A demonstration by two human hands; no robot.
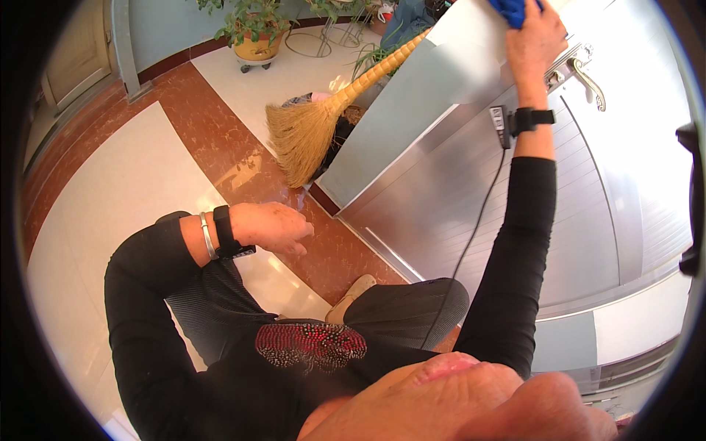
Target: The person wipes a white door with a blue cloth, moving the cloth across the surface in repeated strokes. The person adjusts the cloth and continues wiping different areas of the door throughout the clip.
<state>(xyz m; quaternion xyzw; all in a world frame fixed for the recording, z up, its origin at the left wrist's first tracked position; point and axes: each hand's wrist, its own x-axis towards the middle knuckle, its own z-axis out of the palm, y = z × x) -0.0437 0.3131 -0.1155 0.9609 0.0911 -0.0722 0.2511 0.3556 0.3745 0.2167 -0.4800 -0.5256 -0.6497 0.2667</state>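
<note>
High up at the right, my right hand [534, 41] grips a bunched blue cloth [510, 10]. It is at the upper part of the white door frame, and the top of the cloth runs out of view. Below and right of this hand, an ornate lever handle [587, 82] sits on a pale, glossy panelled door [496, 220]. My left hand [273, 227] hovers over the floor in front of my body, loosely bent and with nothing visible in it. Straps with small devices circle both wrists, and a silver bangle [207, 236] is on the left one.
A straw broom [309, 129] leans beside the wall corner [397, 127], bristles down. Farther back stands a potted plant [258, 45] on a wheeled base, near wire stands [322, 41]. A thin cable [475, 237] hangs from my right wrist. A wooden door [77, 52] is at upper left.
</note>
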